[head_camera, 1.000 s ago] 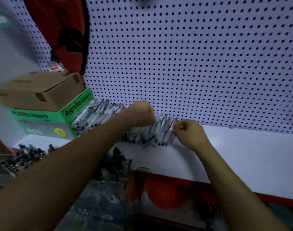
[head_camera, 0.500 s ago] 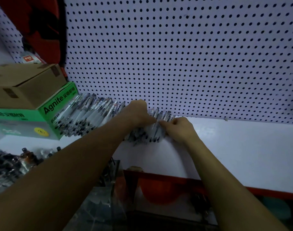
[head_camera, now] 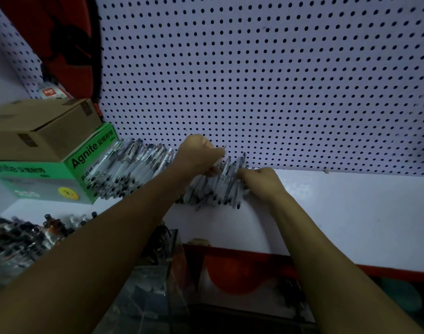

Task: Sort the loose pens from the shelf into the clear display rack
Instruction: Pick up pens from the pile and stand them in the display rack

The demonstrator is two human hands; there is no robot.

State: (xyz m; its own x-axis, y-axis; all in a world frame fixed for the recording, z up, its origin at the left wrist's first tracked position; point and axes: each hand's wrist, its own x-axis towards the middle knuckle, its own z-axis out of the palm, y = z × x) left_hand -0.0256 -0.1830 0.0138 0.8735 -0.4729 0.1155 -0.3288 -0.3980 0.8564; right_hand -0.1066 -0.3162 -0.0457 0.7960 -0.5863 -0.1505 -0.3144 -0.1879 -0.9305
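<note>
Since half a second ago the hands have closed together: left hand [head_camera: 198, 155] grips pens [head_camera: 213, 186] at 12 o'clock on the shelf [head_camera: 338, 213]; right hand [head_camera: 261, 179] pinches the pile's right edge. Green box [head_camera: 85, 165] at 9; rack [head_camera: 155, 273] at 6, partly behind the left forearm.

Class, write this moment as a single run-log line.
stage: gathering | left hand: grips clear loose pens | right hand: pinches pens | pile: on white shelf by white pegboard | clear display rack: below, near
</note>
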